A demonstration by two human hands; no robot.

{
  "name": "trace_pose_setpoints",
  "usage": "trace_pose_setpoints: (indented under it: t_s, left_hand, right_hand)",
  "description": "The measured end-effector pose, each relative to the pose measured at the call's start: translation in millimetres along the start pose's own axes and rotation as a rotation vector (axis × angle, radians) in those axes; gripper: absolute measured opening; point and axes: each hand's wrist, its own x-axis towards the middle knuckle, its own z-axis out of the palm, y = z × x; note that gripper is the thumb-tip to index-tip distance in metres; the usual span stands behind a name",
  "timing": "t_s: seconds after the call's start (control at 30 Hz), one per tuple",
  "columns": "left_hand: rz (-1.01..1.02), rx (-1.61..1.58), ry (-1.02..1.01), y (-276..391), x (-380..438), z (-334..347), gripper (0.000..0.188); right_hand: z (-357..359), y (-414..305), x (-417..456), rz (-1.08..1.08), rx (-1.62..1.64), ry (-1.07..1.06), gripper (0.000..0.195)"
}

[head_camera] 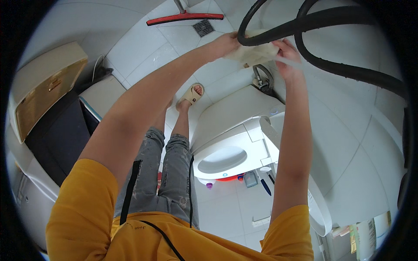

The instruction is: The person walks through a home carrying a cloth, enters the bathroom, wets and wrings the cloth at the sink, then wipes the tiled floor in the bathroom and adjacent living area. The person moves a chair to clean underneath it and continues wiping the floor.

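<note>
A wet-looking, pale cream cloth (258, 53) is stretched between my two hands, above the floor beyond the toilet. My left hand (227, 45) grips its left side, with the fingertips partly hidden. My right hand (289, 58) holds the right side, fingers bent at its edge. Across the right hand runs a whitish, translucent streak (287, 61) that looks like running water. A thick black hose (277, 34) with droplets on it loops in front of the cloth and hides part of it.
A white toilet (228, 137) with its lid raised stands between my legs and the right wall. A braided hose and valve (263, 78) sit behind it. A red squeegee (186, 18) lies near a floor drain (203, 28). At left is a cream cabinet-like container (49, 88) with a raised flap.
</note>
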Motion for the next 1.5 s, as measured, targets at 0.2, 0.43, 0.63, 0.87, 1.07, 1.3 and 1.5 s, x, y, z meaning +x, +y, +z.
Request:
trace_pose_setpoints:
  t_s: [0.2, 0.43, 0.63, 0.87, 1.07, 1.3, 1.5]
  left_hand:
    - [-0.023, -0.246, -0.059, 9.9, -9.8, 11.2, 0.04]
    - [-0.124, -1.104, 0.172, -15.0, -56.2, 28.3, 0.042]
    - [-0.094, -0.99, 0.252, -28.9, -113.9, 37.9, 0.06]
    - [-0.585, -0.399, 0.36, -107.4, -79.0, 18.1, 0.047]
    - [-0.298, 0.044, 0.248, -71.1, -49.7, 22.6, 0.05]
    - [-0.13, -0.335, -0.046, -33.2, 2.2, 24.4, 0.057]
    - [0.074, -0.704, 0.257, -17.5, 14.4, 45.4, 0.034]
  right_hand:
    - [13.6, 31.3, -2.0, -0.13, -0.172, 0.03, 0.038]
    - [37.2, 130.6, -51.5, 0.659, 0.508, -0.015, 0.063]
    - [-6.8, 128.3, -6.3, 0.587, 0.498, -0.002, 0.035]
    - [-10.1, 91.1, -20.3, 0.316, 0.299, 0.192, 0.029]
    - [-6.0, 63.6, -41.5, 0.261, 0.127, 0.069, 0.047]
    - [-2.0, 39.5, -52.3, 0.14, 0.207, 0.082, 0.046]
    - [44.6, 50.8, -47.9, -0.143, -0.134, 0.362, 0.049]
